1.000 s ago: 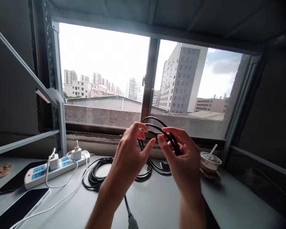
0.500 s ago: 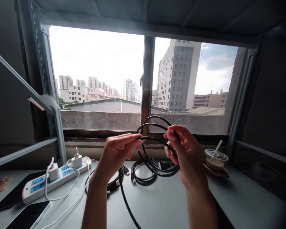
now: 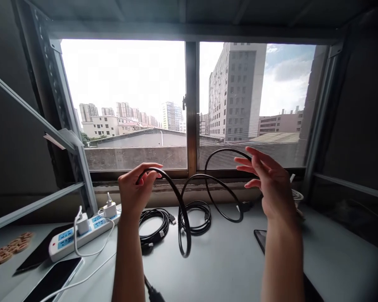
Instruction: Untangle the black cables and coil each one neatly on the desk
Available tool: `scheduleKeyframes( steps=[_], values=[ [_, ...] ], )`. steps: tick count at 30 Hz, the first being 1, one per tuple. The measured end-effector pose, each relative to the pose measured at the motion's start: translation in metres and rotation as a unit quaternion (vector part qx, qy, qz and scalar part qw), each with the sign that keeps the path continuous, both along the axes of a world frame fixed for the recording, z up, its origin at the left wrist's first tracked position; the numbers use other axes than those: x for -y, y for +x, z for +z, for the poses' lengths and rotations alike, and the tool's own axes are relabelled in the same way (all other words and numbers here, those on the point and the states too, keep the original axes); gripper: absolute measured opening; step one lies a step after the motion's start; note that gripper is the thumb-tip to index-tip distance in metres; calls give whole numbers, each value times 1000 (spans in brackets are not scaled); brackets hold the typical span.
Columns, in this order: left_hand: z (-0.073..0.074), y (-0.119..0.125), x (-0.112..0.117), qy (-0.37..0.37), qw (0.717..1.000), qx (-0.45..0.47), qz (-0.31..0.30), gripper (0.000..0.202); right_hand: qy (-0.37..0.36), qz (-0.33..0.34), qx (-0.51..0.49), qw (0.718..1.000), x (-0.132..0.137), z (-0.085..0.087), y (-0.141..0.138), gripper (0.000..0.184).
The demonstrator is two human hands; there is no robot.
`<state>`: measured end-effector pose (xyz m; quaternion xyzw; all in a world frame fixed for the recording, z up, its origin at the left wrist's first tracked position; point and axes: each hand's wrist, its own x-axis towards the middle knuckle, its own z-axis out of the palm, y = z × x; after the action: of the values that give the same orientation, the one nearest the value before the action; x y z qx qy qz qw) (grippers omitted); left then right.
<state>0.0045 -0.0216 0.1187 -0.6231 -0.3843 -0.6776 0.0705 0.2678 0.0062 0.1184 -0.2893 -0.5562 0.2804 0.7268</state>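
My left hand (image 3: 135, 189) is closed around a long black cable (image 3: 179, 201), held up above the grey table (image 3: 227, 268). From that fist the cable arcs down into a hanging loop and then sweeps up in a second loop to my right hand (image 3: 271, 181). My right hand is raised with its fingers stretched out and apart; the cable's top arc touches its fingertips. One end of the cable, with a connector (image 3: 153, 294), hangs low between my forearms.
Two coiled black cables (image 3: 154, 224) (image 3: 198, 216) lie at the back of the table. A white power strip (image 3: 82, 230) with chargers, a phone (image 3: 55, 277) and biscuits (image 3: 6, 249) are at left. A cup (image 3: 298, 196) and a dark phone (image 3: 261, 240) lie right. Metal shelf rails flank the window.
My hands have moved apart and the bundled loops have opened out into wide arcs. My right hand went from pinching the cable to spread fingers.
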Motion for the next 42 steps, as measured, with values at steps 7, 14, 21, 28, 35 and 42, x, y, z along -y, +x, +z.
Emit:
scheduleKeyframes(
  steps=[7,14,21,28,35,42],
  values=[
    [1,39,-1,-120,983,-122,-73,42,90,109,4,990,14,4,-36,27],
    [-1,47,2,-185,969,-152,-57,31,92,192,64,975,24,4,-59,23],
    [1,14,3,-149,986,-80,4,51,85,68,53,993,-7,-2,-42,33],
    [1,-16,1,-106,975,37,191,43,9,-123,20,992,-25,-11,-1,49],
    [-1,-14,0,-34,983,106,149,44,-80,-9,68,994,-23,-12,9,48],
    [0,27,-6,-86,986,17,138,42,-116,248,275,921,-2,-7,-38,60]
  ],
)
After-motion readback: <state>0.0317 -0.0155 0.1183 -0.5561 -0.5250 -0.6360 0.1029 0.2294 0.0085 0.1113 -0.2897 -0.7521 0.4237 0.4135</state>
